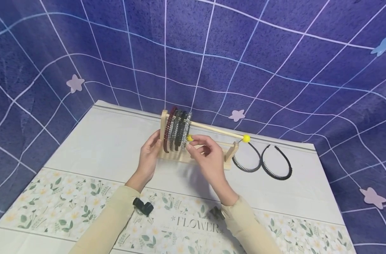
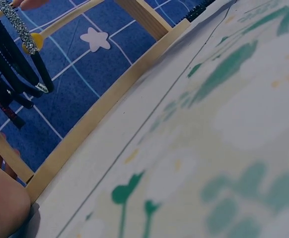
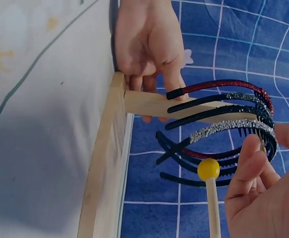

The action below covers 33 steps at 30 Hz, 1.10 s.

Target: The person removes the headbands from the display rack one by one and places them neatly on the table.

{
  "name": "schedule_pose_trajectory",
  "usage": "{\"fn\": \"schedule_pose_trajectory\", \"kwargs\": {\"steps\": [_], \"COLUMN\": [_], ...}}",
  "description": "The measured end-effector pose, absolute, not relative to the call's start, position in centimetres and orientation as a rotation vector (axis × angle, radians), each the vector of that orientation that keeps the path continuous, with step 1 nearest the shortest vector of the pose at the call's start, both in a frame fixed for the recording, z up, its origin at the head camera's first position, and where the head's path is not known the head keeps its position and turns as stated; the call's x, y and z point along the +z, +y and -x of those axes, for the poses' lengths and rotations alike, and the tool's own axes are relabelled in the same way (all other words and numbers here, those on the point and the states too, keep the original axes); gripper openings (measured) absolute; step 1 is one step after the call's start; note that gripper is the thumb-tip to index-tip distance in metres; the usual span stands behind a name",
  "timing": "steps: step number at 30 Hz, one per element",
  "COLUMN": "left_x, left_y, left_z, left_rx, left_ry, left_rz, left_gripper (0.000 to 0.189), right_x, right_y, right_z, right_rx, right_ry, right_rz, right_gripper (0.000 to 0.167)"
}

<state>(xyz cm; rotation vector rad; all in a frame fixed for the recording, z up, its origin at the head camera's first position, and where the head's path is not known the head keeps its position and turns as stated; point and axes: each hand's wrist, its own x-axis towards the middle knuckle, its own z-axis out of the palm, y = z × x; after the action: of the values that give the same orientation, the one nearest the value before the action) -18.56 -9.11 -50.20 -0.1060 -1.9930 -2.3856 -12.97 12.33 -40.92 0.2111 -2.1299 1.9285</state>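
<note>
Several toothed headbands, some glittery, hang in a row at the left end of a wooden rack (image 1: pixel 180 157). A dark red headband (image 1: pixel 169 130) is leftmost, with black ones beside it. At the row's right end is a silver glitter headband (image 3: pixel 224 128), which my right hand (image 1: pixel 209 155) pinches between thumb and fingers. My left hand (image 1: pixel 148 153) holds the rack's left upright (image 3: pixel 149 104), fingers behind it. A yellow ball (image 3: pixel 208 169) on a dowel end sits close to the right hand, partly covered by its fingers in the head view.
Two black toothed headbands (image 1: pixel 277 178) lie on the white table right of the rack. The rear dowel (image 1: pixel 216 129) slants right to another yellow ball (image 1: pixel 246 138). A flowered cloth band (image 1: pixel 69 201) crosses the table front. A blue grid-patterned curtain (image 1: pixel 180 63) stands behind.
</note>
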Motion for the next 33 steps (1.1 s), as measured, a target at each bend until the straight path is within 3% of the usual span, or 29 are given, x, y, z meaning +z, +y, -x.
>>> {"fn": "schedule_pose_trajectory", "kwargs": {"steps": [18,33], "left_x": [-50.3,-50.0], "left_y": [-9.1,-9.0], "left_z": [18.5,18.5], "left_rx": [-2.382,-2.398], "left_ry": [-1.984,-1.969], "left_rz": [0.113,0.103], "left_gripper": [0.054,0.054], "right_x": [-40.7,-40.7], "right_y": [10.8,11.1], "right_z": [13.9,14.2], "right_rx": [2.017,2.040], "right_ry": [-2.093,-2.078], "right_rz": [-0.211,-0.232], "right_gripper": [0.035,0.022]}}
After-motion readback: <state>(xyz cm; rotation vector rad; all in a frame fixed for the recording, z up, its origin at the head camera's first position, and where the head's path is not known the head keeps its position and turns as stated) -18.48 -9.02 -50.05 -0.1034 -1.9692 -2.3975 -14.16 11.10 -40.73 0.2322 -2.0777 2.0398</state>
